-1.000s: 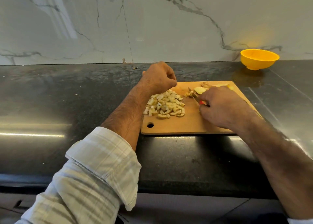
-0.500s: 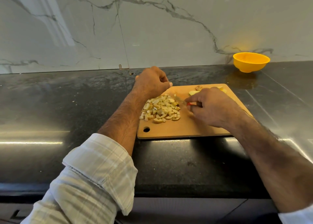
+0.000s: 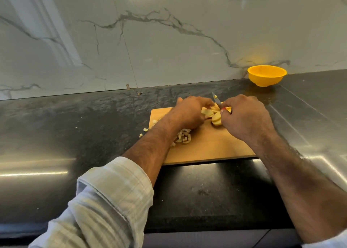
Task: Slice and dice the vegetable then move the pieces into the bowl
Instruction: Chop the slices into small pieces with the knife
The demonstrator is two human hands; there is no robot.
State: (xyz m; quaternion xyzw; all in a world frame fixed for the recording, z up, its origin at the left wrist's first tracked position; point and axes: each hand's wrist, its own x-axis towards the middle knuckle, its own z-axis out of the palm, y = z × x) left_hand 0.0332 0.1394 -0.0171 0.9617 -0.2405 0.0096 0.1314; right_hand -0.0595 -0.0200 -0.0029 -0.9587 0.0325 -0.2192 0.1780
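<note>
The vegetable slices [image 3: 216,117] lay on the far part of the cutting board [image 3: 210,150], between the two hands. They were pale yellow rounds with tan skin, overlapping loosely. A heap of diced pieces [image 3: 183,138] sat nearer on the board, partly hidden by the left forearm. A few stray pieces [image 3: 145,129] lay on the worktop [image 3: 75,135], just off the board's left edge.

The left hand [image 3: 190,112] rested on the far slices with its fingers curled over them; whether it pinched one could not be told. The right hand [image 3: 246,117] gripped the knife [image 3: 216,100] by its handle, of which only a red sliver showed. The blade pointed up and away from the board, and a small scrap clung near its tip.

The step in hand appeared to be gathering slices into a stack for dicing. To do it well, the slices should be laid flat and squared before the blade comes down. The left fingertips should stay tucked back from the cutting line. The scrap on the blade ought to be wiped onto the board first.

The yellow bowl [image 3: 266,76] stood well apart, at the far right against the marble wall [image 3: 169,50]. Transfer was judged not yet due, since whole slices remained. Moving the bowl nearer beforehand would probably limit spills.
</note>
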